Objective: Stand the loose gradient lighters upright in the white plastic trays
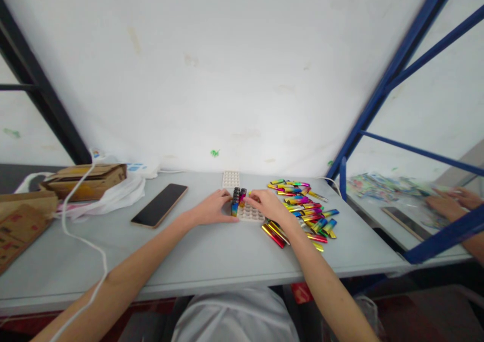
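Tray (250, 214) with pale sockets sits on a grey table (204, 261), dark-topped, shiny pieces (235, 208) standing upright along its left side, the remaining sockets bare. Left hand (212, 208) curves around that side, thumb and fingers apart. Right hand (266, 204) reaches over the tray, fingertips beside the pieces; whether they pinch one, I cannot tell. Loose metallic pieces (312, 213) lie heaped to the right. Behind stands a second pale tray (231, 178); far left, a cardboard box (85, 183).
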Demonstrator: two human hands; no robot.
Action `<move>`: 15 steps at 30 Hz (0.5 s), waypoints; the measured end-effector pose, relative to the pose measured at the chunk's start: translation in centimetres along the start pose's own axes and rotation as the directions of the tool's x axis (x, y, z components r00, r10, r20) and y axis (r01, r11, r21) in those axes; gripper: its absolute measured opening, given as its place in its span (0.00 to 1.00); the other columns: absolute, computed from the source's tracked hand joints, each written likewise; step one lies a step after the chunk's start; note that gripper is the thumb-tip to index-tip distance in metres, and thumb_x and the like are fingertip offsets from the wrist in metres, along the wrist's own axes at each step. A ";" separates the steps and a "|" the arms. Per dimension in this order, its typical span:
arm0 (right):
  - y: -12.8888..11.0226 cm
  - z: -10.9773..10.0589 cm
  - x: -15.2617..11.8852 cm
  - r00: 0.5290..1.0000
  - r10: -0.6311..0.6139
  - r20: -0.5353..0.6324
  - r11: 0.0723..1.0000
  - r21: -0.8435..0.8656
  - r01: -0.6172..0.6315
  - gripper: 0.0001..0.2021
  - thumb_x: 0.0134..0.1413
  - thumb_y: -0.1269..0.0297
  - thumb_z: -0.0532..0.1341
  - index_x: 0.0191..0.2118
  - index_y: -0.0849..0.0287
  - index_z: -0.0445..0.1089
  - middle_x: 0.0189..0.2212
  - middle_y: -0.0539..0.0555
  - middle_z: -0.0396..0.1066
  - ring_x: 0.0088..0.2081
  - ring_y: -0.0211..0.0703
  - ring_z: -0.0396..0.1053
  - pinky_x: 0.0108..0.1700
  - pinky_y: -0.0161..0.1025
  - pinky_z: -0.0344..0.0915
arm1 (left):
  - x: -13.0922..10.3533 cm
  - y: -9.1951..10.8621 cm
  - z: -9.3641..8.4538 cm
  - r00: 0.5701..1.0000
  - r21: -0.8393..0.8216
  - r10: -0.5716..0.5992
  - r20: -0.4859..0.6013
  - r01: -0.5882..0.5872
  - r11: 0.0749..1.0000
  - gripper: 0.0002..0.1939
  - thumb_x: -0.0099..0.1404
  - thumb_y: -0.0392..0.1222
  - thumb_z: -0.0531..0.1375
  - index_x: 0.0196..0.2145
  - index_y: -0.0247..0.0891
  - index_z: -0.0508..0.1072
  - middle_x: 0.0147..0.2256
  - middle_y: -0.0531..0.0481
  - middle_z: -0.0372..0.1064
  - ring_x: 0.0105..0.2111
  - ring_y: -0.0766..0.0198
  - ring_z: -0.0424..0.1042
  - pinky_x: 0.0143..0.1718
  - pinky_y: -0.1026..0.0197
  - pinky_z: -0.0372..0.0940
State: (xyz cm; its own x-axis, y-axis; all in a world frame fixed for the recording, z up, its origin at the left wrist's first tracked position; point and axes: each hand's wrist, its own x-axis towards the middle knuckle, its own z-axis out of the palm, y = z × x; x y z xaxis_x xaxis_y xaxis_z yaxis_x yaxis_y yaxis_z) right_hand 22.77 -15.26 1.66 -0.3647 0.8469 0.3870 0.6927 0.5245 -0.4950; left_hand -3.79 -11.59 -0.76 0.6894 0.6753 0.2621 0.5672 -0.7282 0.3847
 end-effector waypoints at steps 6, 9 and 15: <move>-0.7 -4.7 -3.5 1.000 0.022 0.006 0.999 0.036 -0.022 0.18 0.70 0.47 0.67 0.33 0.54 0.77 0.27 0.52 0.77 0.30 0.47 0.69 0.37 0.41 0.61 | 0.1 0.0 0.1 1.000 0.024 0.002 0.011 -0.002 1.000 0.34 0.63 0.69 0.71 0.52 0.37 0.82 0.53 0.37 0.78 0.54 0.43 0.76 0.59 0.47 0.71; -1.3 -6.0 -7.5 0.998 0.032 0.055 0.999 -0.038 -0.030 0.12 0.68 0.53 0.69 0.35 0.52 0.78 0.30 0.53 0.78 0.33 0.50 0.73 0.39 0.42 0.66 | 0.1 0.0 0.1 1.000 0.039 0.009 0.013 -0.010 0.999 0.35 0.63 0.70 0.70 0.52 0.37 0.82 0.53 0.37 0.77 0.54 0.43 0.76 0.60 0.48 0.71; -1.3 -3.6 -15.0 0.993 0.113 0.023 0.944 -0.316 -0.100 0.05 0.64 0.60 0.72 0.43 0.50 0.79 0.46 0.60 0.80 0.46 0.59 0.79 0.47 0.50 0.74 | 0.1 0.0 0.1 1.000 0.029 0.013 0.011 -0.014 0.999 0.34 0.63 0.67 0.71 0.53 0.36 0.81 0.54 0.35 0.77 0.54 0.42 0.75 0.61 0.45 0.70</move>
State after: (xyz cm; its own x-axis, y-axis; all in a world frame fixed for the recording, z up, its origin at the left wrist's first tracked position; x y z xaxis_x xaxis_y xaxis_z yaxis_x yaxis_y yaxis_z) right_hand 29.61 -28.95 -0.71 -0.2979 0.9026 0.3109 0.8865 0.3823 -0.2605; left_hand -3.67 -11.57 -0.80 0.7017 0.6643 0.2576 0.5705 -0.7404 0.3555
